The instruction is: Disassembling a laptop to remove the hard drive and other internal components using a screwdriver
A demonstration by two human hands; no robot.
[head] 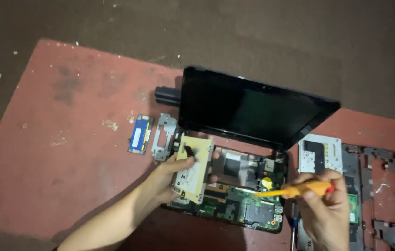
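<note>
- Left hand (172,174): reaches in from the lower left and grips a flat rectangular drive in a pale metal cradle, the drive (193,168), thumb across its upper face and fingers curled under its far edge.
- Drive: held tilted, one long edge raised, above the left part of the opened laptop base (234,204); its lower end lies close to the green circuit board (225,207), though contact cannot be told.
- Right hand (328,211): closed around the orange handle of a screwdriver (300,189), which has a red cap at the end nearest the wrist.
- Screwdriver: lies nearly level, its tip pointing left toward a round yellow part (267,183) inside the base; the tip itself is too small to make out.
- Laptop base: the top cover is off, exposing the board and a dark recess behind the drive.
- Screen (253,109): black, dark, standing open at the back of the base.
- Left of the laptop, on the reddish table (58,153): a small blue memory module (140,135) and, just beside it, a grey metal bracket (164,137) with a rectangular opening.
- Right of the laptop: a white metal plate (321,155) and, beside it, a dark plastic frame (379,195) with large cut-outs.
- Behind the screen's left corner: a black cylinder-shaped part (166,96), partly hidden.
</note>
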